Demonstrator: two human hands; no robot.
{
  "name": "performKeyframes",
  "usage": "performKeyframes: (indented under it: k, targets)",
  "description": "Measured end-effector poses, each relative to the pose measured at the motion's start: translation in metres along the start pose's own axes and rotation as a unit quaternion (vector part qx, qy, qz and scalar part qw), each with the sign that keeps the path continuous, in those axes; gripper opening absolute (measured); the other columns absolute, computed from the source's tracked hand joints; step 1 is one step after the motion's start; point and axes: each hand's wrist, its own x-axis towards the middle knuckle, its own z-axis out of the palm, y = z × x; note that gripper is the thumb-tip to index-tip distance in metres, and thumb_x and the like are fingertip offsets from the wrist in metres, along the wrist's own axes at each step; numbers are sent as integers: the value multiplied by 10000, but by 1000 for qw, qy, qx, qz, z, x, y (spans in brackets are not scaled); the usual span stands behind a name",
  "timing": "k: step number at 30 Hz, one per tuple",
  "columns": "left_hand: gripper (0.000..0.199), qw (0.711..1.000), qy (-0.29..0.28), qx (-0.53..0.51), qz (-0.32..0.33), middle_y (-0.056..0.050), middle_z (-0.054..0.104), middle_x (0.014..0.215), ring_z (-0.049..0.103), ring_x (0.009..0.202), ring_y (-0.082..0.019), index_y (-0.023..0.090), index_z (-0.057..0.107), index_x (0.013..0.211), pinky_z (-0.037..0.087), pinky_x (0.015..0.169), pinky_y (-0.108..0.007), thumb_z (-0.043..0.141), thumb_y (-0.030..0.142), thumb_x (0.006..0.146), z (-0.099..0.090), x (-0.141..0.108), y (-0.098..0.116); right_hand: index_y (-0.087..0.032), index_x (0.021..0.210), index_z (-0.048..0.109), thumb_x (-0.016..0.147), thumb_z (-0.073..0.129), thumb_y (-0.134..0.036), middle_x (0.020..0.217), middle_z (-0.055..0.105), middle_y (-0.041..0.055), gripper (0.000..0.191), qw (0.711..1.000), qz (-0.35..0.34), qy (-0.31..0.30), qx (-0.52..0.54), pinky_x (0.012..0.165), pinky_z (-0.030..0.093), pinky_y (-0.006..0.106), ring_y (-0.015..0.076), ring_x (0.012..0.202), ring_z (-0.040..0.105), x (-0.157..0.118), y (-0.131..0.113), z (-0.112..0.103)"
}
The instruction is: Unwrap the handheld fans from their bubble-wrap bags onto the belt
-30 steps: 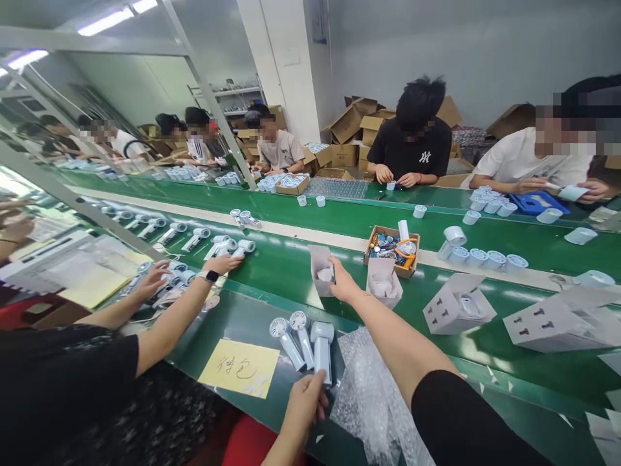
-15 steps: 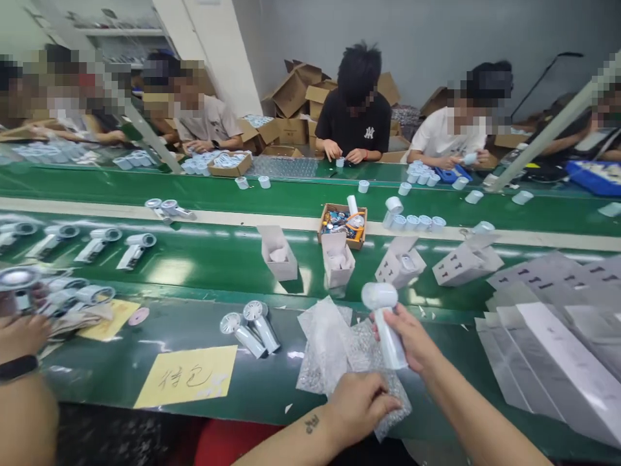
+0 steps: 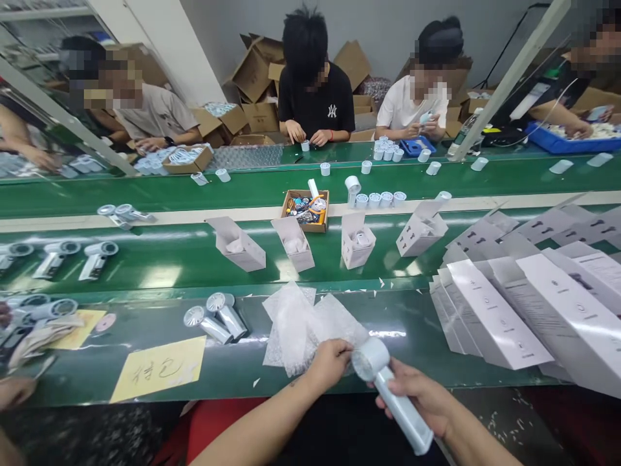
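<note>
My right hand (image 3: 420, 395) grips a pale blue handheld fan (image 3: 400, 404) by its handle, with the round head tilted up and to the left, over the bench's front edge. Just left of the fan's head, my left hand (image 3: 332, 366) has its fingers pinched at the near edge of a clear bubble-wrap bag (image 3: 339, 317); the fingertips are partly hidden. More bubble-wrap bags (image 3: 288, 330) lie flat beside it on the bench. Two similar fans (image 3: 218, 317) rest together farther left.
Open white boxes (image 3: 359, 249) stand along the green belt (image 3: 160, 259). Flattened or stacked white cartons (image 3: 490, 310) fill the right side. A yellow paper sheet (image 3: 160, 369) lies left. A parts box (image 3: 305, 210) sits mid-belt. Co-workers sit opposite; another person's hand (image 3: 17, 391) is at far left.
My right hand has brought the fan lower and nearer to me, its head now beside my left hand. My left hand has moved up to the bag's edge. The view has turned right.
</note>
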Motion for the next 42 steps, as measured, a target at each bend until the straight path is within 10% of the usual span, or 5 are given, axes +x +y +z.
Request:
performKeyframes:
  k: [7, 13, 23, 34, 42]
  targets:
    - [281, 986, 132, -104, 8, -27, 628, 690, 564, 638, -150, 152, 626, 779, 470, 650, -279, 428, 324, 881, -3, -6, 33, -182, 1110, 584, 584, 773, -227, 829, 667, 4, 560, 996, -20, 38, -77, 552, 485, 253, 152, 611, 651, 14, -3, -2]
    - [233, 935, 225, 87, 260, -74, 621, 770, 569, 764, -191, 183, 604, 812, 478, 711, -318, 402, 210, 925, 7, -26, 43, -198, 1064, 569, 580, 765, -267, 861, 644, -1, 527, 995, -26, 72, -64, 521, 482, 278, 170, 590, 658, 8, -4, -9]
    - [271, 839, 273, 259, 392, -77, 622, 798, 542, 751, -180, 165, 601, 906, 481, 685, -313, 363, 37, 888, 5, -26, 53, -253, 1180, 463, 543, 839, -271, 849, 655, -34, 740, 993, -59, 104, -7, 548, 499, 302, 180, 594, 658, 3, -22, 8]
    - [230, 958, 187, 209, 58, -73, 603, 936, 575, 898, -205, 193, 537, 886, 484, 809, -335, 402, 38, 784, 14, 10, 33, -210, 976, 501, 638, 818, -283, 613, 670, 6, 469, 979, -19, 176, 98, 547, 509, 272, 181, 557, 648, 20, 0, 3]
    - [122, 988, 60, 123, 68, -8, 636, 713, 590, 672, -170, 195, 592, 841, 439, 673, -266, 484, 152, 806, 25, -11, 61, -214, 790, 520, 728, 721, -264, 569, 612, -15, 216, 974, -10, 222, 50, 510, 507, 273, 161, 510, 595, 36, 0, -8]
